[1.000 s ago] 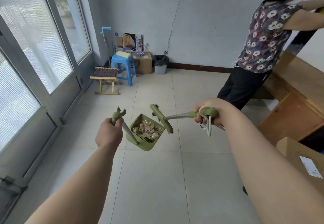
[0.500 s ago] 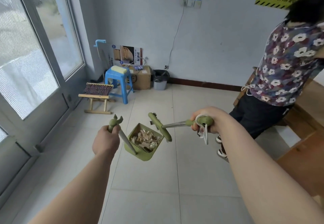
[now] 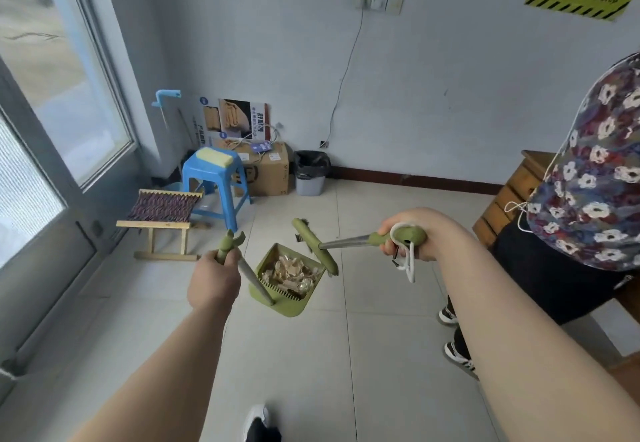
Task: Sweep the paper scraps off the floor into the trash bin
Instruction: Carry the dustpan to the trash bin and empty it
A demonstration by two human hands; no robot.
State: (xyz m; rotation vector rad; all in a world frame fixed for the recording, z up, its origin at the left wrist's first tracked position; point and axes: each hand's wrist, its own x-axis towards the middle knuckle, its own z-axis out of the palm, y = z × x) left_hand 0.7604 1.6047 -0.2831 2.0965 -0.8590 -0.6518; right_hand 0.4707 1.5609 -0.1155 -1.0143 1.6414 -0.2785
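The left hand (image 3: 214, 284) grips the dustpan (image 3: 291, 308) handle with the pan tipped back, likely so the paper scraps (image 3: 292, 273) heaped inside don't spill. The right hand (image 3: 408, 237) is clamped round the broom (image 3: 313, 246), lifted clear. The trash bin (image 3: 310, 173) stands at twelve o'clock against the wall.

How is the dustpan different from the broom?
The dustpan, in the left hand, is a scoop holding paper scraps; the broom, in the right hand, is a thin bar holding nothing. The broom's handle has a white cord loop; the dustpan's has none. Both are green.
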